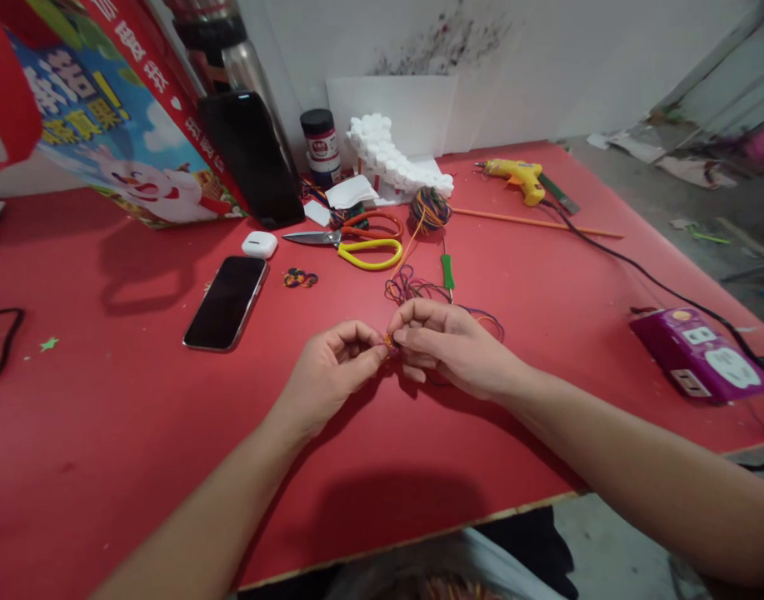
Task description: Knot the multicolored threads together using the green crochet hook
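Between my two hands is a small piece of multicoloured yarn work [390, 343], mostly covered by the fingers. My left hand [344, 367] pinches its left side between thumb and forefinger. On the other side my right hand [447, 337] closes thumb and forefinger on it. Loose yarn strands [412, 287] lie behind the right hand and lead back to a yarn ball [429, 210]. A crochet hook with a green handle [447, 272] rests just beyond the right hand. Further left lies a small curled yarn piece [300, 278].
Scissors [362, 246] with orange and yellow handles lie behind the hands. A phone [227, 302] and white earbud case [260, 244] are left, before an upright black phone [252, 158]. A yellow glue gun [516, 177] and purple power strip [700, 354] stand right on the red table [137, 400].
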`<control>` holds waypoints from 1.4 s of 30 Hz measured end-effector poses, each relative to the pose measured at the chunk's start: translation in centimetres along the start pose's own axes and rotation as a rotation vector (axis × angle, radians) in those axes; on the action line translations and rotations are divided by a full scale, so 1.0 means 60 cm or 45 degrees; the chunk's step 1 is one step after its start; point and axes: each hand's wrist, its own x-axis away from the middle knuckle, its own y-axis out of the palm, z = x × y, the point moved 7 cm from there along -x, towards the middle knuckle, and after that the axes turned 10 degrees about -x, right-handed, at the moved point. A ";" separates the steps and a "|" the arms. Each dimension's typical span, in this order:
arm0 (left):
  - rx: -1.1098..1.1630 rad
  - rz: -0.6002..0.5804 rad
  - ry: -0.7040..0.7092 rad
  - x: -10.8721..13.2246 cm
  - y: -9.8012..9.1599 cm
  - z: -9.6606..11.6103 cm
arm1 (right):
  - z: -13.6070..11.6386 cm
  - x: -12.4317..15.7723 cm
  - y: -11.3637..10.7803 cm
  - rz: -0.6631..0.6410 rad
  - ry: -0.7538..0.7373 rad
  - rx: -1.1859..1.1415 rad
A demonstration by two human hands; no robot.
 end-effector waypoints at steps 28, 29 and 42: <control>-0.396 0.083 0.264 0.009 -0.004 0.031 | -0.001 0.000 0.005 0.037 0.008 0.096; -0.375 0.077 0.257 0.010 -0.004 0.030 | -0.003 0.000 0.005 0.045 0.006 0.111; 0.031 -0.046 0.086 0.006 0.007 -0.003 | -0.005 0.002 0.008 0.045 -0.027 0.058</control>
